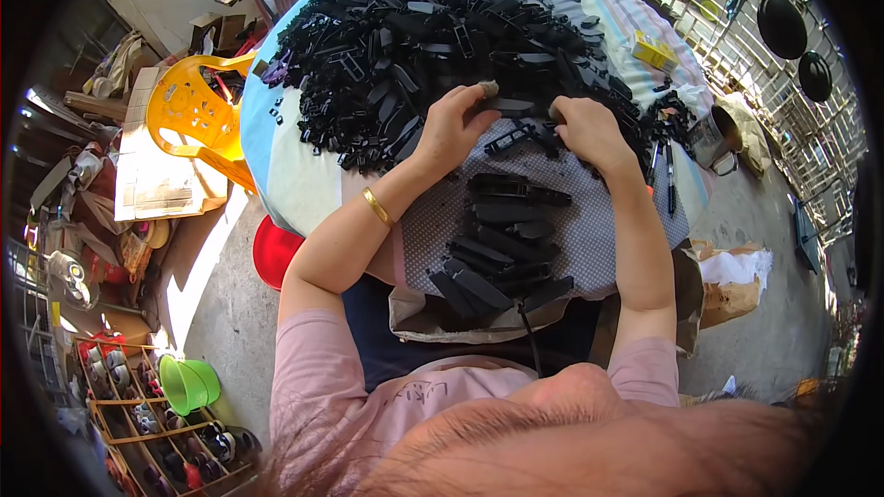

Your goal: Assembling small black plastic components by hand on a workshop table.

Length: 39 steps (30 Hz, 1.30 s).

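Black plastic strip point(509, 105) sits pinched between the fingers of our left hand point(451, 127) and right hand point(589, 129), both closed on its ends. Beyond the fingers lies a heap of black plastic parts point(433, 28) on the round surface point(295, 175). Nearer us than the fingers, stacked black pieces point(502, 248) rest on dotted cloth point(589, 239).
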Motion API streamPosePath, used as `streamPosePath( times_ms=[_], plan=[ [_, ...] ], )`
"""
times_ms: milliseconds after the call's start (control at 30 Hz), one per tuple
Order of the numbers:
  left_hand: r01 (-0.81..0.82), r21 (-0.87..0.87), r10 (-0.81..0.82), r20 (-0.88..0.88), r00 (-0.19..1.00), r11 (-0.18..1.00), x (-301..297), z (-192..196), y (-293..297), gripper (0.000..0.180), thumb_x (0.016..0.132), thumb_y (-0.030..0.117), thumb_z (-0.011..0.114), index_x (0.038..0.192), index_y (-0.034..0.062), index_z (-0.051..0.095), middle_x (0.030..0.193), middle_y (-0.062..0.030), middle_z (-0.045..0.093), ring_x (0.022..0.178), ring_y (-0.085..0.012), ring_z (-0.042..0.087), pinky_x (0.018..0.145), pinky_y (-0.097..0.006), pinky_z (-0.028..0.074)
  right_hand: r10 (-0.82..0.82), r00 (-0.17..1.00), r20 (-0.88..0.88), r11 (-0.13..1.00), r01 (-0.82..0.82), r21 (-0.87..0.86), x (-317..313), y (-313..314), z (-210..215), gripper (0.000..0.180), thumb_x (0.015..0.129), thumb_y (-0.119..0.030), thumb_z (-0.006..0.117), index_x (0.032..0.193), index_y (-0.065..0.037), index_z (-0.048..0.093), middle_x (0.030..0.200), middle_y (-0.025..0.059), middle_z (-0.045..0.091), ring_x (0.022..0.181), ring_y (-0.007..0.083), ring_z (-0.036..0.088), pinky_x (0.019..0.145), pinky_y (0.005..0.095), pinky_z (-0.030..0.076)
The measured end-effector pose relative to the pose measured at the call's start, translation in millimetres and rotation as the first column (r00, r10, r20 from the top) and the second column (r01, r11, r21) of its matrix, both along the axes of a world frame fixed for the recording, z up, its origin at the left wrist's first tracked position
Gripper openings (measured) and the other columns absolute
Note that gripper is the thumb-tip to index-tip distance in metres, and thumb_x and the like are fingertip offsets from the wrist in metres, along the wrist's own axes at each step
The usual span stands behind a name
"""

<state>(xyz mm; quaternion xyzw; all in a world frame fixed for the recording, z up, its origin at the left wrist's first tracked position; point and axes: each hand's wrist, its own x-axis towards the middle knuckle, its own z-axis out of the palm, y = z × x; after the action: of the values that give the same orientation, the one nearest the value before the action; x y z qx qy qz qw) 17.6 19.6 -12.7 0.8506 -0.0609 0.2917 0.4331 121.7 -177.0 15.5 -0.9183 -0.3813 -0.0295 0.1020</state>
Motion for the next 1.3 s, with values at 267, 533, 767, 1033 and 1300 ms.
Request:
streamPosePath(
  times_ms=[267,533,767,1033,1300],
  plan=[
    [0.1,-0.313,-0.17,-0.205,0.964,0.944,-4.1,0.8,-5.9,0.021,0.085,0.003,0.058,0.104,-0.0037,0.054,0.083,-0.004,0.06,0.072,-0.0086,0.058,0.066,-0.021,0.049,0.032,0.999,-0.028,0.984,-0.037,-0.174,-5.4,1.2,1.0,0.02,0.07,-0.01,0.063,0.09,-0.008,0.066,0.088,0.0114,0.062,0.088,0.0281,0.06,0.078,0.037,0.048],
    [0.117,-0.674,-0.361,-0.234,0.903,0.73,-4.5,1.4,-4.5,0.021,0.087,0.007,0.055,0.106,-0.0013,0.052,0.091,-0.0057,0.059,0.078,-0.0131,0.061,0.072,-0.026,0.052,0.149,0.988,0.032,0.902,-0.148,0.406,2.6,-2.8,0.8,0.022,0.07,-0.01,0.064,0.089,-0.002,0.064,0.077,0.011,0.058,0.069,0.0227,0.059,0.065,0.0312,0.047],
    [0.112,-0.908,-0.504,-0.118,0.856,0.403,0.3,-5.6,5.2,0.029,0.088,0.009,0.054,0.115,0.0,0.05,0.098,-0.007,0.059,0.085,-0.017,0.062,0.08,-0.032,0.052,0.472,0.774,-0.422,0.55,0.116,0.827,-20.7,14.4,9.5,0.01,0.084,-0.01,0.06,0.091,-0.003,0.059,0.074,-0.0006,0.058,0.06,0.0047,0.053,0.053,0.018,0.044],
    [0.291,-0.739,-0.552,-0.13,0.823,0.607,-5.8,1.5,-5.3,0.031,0.085,0.015,0.059,0.109,-0.0031,0.051,0.088,-0.008,0.06,0.079,-0.0165,0.061,0.076,-0.028,0.051,0.535,0.771,-0.345,0.375,0.149,0.915,-43.1,32.7,5.8,0.015,0.086,-0.01,0.059,0.098,-0.001,0.061,0.07,0.0004,0.058,0.057,0.0057,0.052,0.052,0.0182,0.044],
    [0.369,-0.901,-0.743,0.083,0.664,0.229,-9.0,2.2,0.3,0.032,0.094,0.03,0.042,0.114,0.0049,0.045,0.085,-0.0072,0.054,0.069,-0.0176,0.053,0.055,-0.028,0.041,0.477,0.818,-0.321,0.356,0.154,0.922,-47.0,31.4,7.2,0.019,0.085,-0.009,0.059,0.1,0.002,0.062,0.075,0.0045,0.064,0.06,0.0058,0.057,0.055,0.0177,0.048]
  ],
)
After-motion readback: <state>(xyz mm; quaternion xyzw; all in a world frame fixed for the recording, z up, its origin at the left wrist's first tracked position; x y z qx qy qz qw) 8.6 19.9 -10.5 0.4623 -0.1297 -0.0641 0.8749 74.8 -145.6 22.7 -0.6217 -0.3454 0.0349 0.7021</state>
